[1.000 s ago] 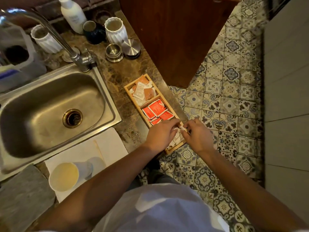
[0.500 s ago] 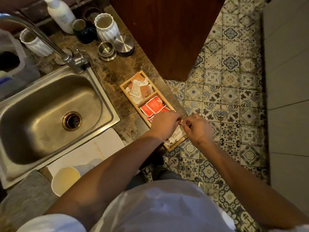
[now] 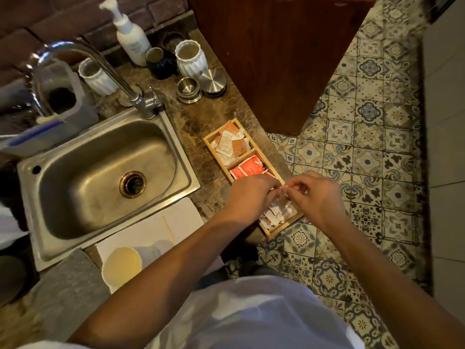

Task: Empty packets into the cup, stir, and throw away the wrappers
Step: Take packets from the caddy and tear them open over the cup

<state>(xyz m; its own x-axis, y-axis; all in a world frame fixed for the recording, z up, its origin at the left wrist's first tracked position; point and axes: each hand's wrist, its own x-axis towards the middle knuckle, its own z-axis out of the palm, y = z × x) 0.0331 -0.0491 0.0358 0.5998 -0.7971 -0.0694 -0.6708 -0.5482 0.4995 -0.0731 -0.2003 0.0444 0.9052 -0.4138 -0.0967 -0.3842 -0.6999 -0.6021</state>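
The person wears a white short-sleeved top, its loose cloth filling the lower middle of the head view and lying in soft folds. Both forearms are bare up to the left hand (image 3: 247,197) and the right hand (image 3: 315,197) (no watch, ring or glove shows). A white sleeve edge shows far behind the left hand, at the bottom left corner.

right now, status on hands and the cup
Both hands, left and right, pinching a small packet over the wooden tray. Cup waiting by the sink, untouched. Nothing in between.
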